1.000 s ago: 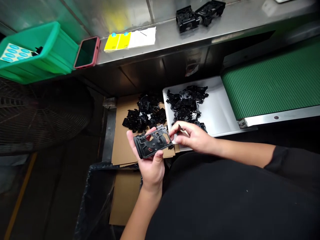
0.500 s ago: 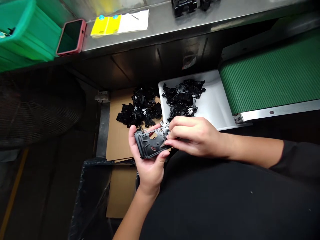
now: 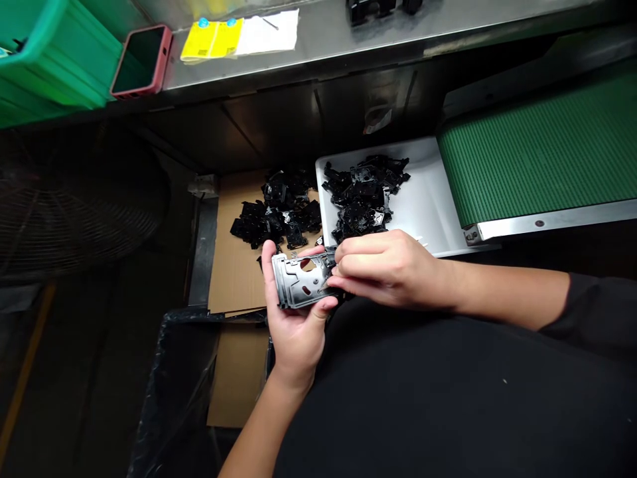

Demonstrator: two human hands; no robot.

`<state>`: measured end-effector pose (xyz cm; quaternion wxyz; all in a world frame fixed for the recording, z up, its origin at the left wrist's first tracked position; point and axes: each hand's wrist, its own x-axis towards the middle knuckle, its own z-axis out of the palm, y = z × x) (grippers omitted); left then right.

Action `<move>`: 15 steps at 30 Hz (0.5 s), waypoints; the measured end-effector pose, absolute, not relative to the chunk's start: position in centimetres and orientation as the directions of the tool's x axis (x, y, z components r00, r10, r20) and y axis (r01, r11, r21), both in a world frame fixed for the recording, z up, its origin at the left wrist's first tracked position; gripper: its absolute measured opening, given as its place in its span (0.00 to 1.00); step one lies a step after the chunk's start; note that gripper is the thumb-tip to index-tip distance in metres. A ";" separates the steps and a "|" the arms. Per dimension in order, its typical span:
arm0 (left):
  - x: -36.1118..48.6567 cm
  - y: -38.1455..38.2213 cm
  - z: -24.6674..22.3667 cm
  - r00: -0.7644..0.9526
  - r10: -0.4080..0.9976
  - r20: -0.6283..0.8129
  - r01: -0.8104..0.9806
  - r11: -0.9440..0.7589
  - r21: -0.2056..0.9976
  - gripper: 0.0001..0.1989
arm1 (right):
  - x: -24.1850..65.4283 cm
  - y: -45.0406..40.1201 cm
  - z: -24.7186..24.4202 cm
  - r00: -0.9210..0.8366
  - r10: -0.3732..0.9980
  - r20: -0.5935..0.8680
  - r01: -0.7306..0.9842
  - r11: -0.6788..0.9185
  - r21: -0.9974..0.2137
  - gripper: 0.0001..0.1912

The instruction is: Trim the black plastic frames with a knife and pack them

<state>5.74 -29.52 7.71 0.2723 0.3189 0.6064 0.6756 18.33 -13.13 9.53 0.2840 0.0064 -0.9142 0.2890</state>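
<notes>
Cradling a black plastic frame in my left hand, I pinch its edge with my right hand. More black parts lie heaped on the white tray and cardboard sheet.

On the steel table, a phone in a pink case lies between a green plastic crate and yellow labels beside white paper. Lower down are a green ribbed conveyor belt, a white tray, a wire-guarded fan, a cardboard sheet and a black plastic bin liner.
</notes>
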 end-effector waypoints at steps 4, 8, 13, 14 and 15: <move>6.0 -29.6 7.6 -0.646 0.760 0.070 -0.022 -0.110 0.994 0.52 | 18.7 -13.1 9.4 -0.831 0.131 0.541 -0.210 0.827 -0.522 0.15; 5.9 -29.5 7.6 -0.635 0.770 0.066 -0.068 -0.140 0.988 0.51 | 18.7 -13.3 9.3 -0.825 0.175 0.537 -0.206 0.793 -0.574 0.14; 4.8 -29.4 8.0 -0.578 0.812 0.081 -0.108 -0.175 0.979 0.52 | 18.3 -12.5 9.4 -0.751 0.328 0.573 -0.239 0.673 -0.700 0.08; 4.6 -29.5 8.1 -0.557 0.828 0.069 -0.134 -0.171 0.976 0.52 | 18.2 -12.1 9.3 -0.749 0.353 0.561 -0.251 0.632 -0.733 0.09; 4.5 -29.5 8.0 -0.538 0.841 0.058 -0.159 -0.169 0.973 0.52 | 18.2 -11.7 9.3 -0.767 0.355 0.534 -0.265 0.582 -0.768 0.11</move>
